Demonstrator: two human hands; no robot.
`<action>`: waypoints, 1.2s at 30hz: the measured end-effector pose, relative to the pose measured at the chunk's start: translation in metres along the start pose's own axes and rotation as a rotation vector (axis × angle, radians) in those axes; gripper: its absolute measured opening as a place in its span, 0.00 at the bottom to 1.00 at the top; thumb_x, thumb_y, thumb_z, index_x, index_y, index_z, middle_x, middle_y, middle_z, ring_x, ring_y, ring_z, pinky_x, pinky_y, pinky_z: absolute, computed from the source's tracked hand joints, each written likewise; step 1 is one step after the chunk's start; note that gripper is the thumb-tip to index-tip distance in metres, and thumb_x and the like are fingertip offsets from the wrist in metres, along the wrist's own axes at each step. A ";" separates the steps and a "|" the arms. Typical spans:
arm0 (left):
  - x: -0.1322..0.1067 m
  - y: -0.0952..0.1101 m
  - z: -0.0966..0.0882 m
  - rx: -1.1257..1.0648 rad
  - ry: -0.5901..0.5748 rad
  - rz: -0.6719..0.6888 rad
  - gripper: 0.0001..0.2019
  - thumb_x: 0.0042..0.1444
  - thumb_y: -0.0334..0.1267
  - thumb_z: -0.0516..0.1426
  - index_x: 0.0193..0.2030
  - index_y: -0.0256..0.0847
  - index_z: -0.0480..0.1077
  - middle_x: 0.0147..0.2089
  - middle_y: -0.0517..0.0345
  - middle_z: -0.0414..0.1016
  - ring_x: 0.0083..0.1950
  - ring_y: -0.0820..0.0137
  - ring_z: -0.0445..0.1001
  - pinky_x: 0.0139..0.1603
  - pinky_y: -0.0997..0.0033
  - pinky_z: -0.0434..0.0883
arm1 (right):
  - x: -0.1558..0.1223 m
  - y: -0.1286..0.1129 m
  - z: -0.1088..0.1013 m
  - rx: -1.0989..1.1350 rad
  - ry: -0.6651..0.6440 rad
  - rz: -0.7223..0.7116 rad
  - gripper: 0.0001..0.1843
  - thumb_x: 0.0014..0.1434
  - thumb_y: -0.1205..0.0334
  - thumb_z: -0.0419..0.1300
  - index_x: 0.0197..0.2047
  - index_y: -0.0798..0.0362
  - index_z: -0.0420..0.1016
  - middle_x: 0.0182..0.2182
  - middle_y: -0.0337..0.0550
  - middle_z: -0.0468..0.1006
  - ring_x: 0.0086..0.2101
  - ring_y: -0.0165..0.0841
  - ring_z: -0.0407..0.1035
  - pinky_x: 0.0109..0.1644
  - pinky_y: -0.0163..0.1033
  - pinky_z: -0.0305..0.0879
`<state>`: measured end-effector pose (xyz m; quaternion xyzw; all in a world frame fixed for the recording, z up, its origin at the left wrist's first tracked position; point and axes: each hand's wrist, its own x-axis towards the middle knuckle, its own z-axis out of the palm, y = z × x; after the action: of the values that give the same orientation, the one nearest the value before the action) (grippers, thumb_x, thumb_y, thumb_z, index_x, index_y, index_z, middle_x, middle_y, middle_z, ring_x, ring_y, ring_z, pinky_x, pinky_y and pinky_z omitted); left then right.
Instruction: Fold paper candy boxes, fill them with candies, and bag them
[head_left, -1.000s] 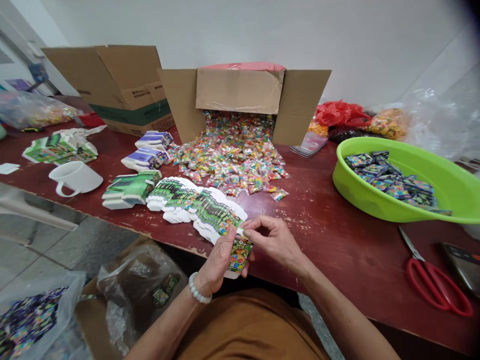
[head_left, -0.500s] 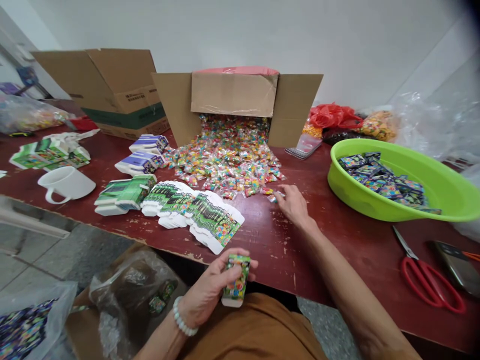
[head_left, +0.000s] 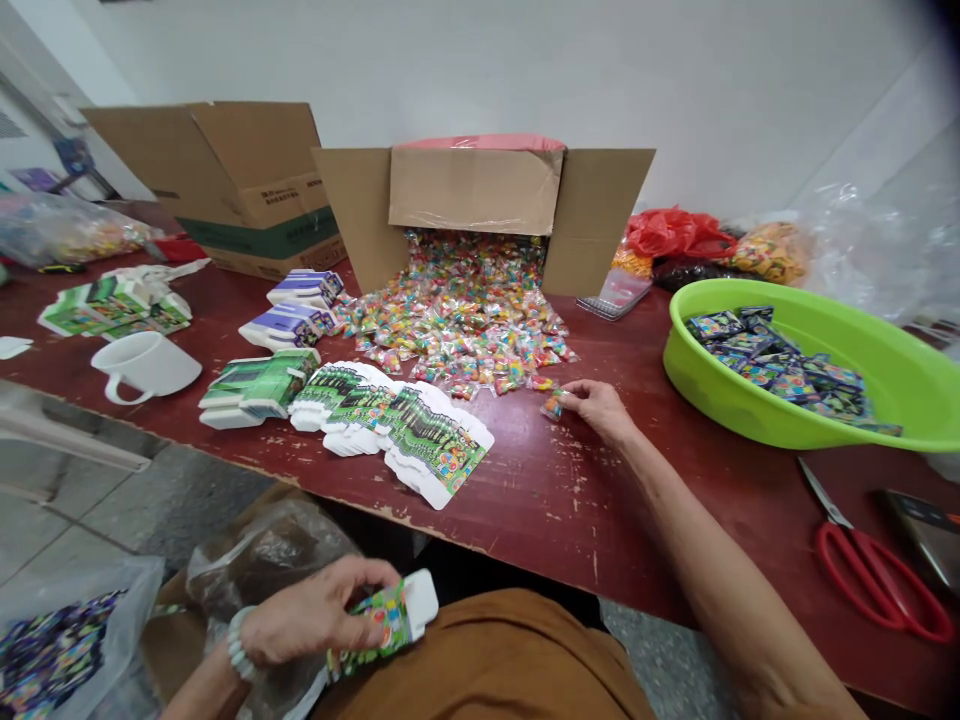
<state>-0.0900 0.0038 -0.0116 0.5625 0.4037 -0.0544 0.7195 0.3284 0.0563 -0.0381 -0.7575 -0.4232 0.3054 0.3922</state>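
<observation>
My left hand (head_left: 319, 608) is closed round a small green printed carton (head_left: 391, 612) in front of my lap, its white end flap sticking out to the right. Over the table, my right hand (head_left: 606, 412) pinches a small clear candy packet (head_left: 553, 405) between thumb and fingertips. Just beyond it spreads a heap of candy packets (head_left: 480, 330), spilling from a cardboard box (head_left: 474, 190) laid on its side. To the left of the right hand, flat green cartons (head_left: 439, 440) lie fanned out on the dark red table (head_left: 517, 500).
A green basin (head_left: 765, 425) of dark packets stands at right, with red-handled scissors (head_left: 874, 570) before it. On the left are a white mug (head_left: 146, 365), purple carton stacks (head_left: 289, 325) and another cardboard box (head_left: 247, 190). An open plastic bag (head_left: 277, 550) sits below the table edge.
My left hand has moved left and down, tipping the carton from upright to lying sideways. My right hand has drawn the candy packet slightly toward me. The view has shifted a little.
</observation>
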 end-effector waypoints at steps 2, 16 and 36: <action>0.004 0.012 0.007 -0.077 0.082 0.090 0.17 0.52 0.47 0.62 0.46 0.42 0.68 0.41 0.57 0.73 0.38 0.69 0.71 0.36 0.74 0.65 | -0.021 -0.012 0.004 0.101 -0.059 -0.020 0.15 0.50 0.53 0.63 0.36 0.56 0.74 0.30 0.44 0.79 0.25 0.30 0.69 0.29 0.35 0.62; 0.056 0.068 0.071 -0.389 0.243 0.495 0.22 0.55 0.36 0.59 0.55 0.42 0.58 0.35 0.62 0.69 0.29 0.77 0.67 0.33 0.75 0.68 | -0.138 -0.077 0.047 0.288 -0.442 -0.422 0.05 0.58 0.60 0.61 0.35 0.52 0.74 0.30 0.38 0.75 0.31 0.29 0.68 0.37 0.36 0.65; 0.056 0.084 0.073 -0.852 0.173 0.425 0.24 0.61 0.50 0.53 0.60 0.41 0.61 0.34 0.56 0.74 0.24 0.69 0.74 0.20 0.71 0.72 | -0.145 -0.066 0.055 0.257 -0.260 -0.821 0.07 0.61 0.61 0.58 0.35 0.51 0.77 0.34 0.46 0.79 0.38 0.36 0.74 0.44 0.41 0.68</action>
<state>0.0299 -0.0068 0.0192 0.2903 0.3244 0.3111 0.8448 0.1922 -0.0307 0.0087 -0.4272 -0.6934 0.2672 0.5151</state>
